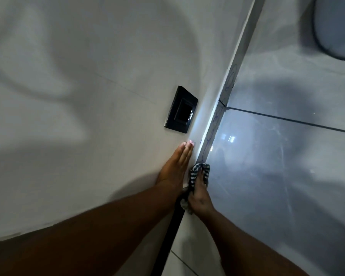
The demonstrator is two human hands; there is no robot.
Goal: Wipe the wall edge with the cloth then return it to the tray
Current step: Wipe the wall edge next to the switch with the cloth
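My right hand (200, 198) grips a striped black-and-white cloth (195, 173) and presses it against the wall edge (225, 92), a pale strip with blue scribbled marks that runs up and to the right. My left hand (176, 166) lies flat on the beige wall just left of the edge, fingers straight and together, holding nothing. The two hands are almost side by side. No tray is in view.
A black switch plate (181, 110) is fixed on the beige wall (88, 96) just above my left hand. Right of the edge are glossy grey tiles (277, 166) with dark grout lines. A dark strip (167, 236) runs down below the hands.
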